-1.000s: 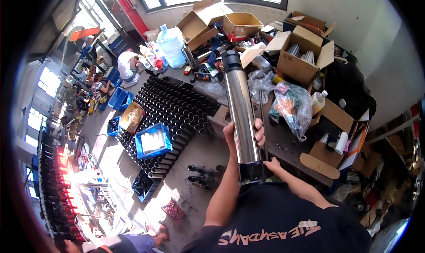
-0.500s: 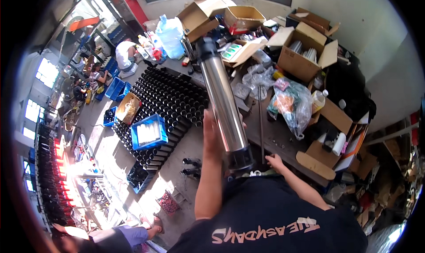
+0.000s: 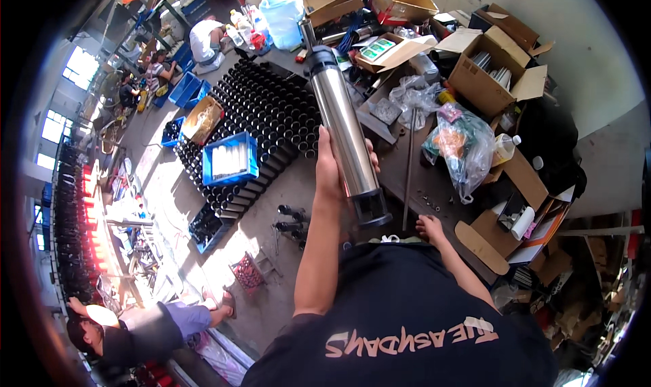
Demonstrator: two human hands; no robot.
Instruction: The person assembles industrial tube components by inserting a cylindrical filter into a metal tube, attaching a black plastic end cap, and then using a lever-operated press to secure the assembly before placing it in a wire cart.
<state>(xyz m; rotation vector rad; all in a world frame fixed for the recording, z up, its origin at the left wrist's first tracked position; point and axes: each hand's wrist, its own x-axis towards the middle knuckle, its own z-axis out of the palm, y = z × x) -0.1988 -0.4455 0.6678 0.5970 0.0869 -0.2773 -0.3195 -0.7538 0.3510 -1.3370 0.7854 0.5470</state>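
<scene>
— One hand does the carrying: your left hand (image 3: 333, 165) has its fingers (image 3: 371, 158) clamped around the lower half of the steel tube (image 3: 344, 128), held tilted above the front edge of the counter (image 3: 434, 190). Your right hand (image 3: 430, 228) rests on that edge, fingers loosely curled on nothing.

— How will the tube handle?

— Stiff, and I'd judge fairly heavy, with polished walls that look slippery. The black end fitting (image 3: 369, 209) below your grip gives a ledge to stop it sliding; the dark cap (image 3: 319, 56) sits far from your palm, so expect it to feel top-heavy. A second hand nearer the cap would steady it.

— Room to move?

— Tight ahead: plastic bags (image 3: 461, 143) and cardboard boxes (image 3: 491, 75) crowd the counter. To your left, racks of black tubes (image 3: 268, 116) cover the floor (image 3: 285, 190), with bare floor just beside you.
</scene>
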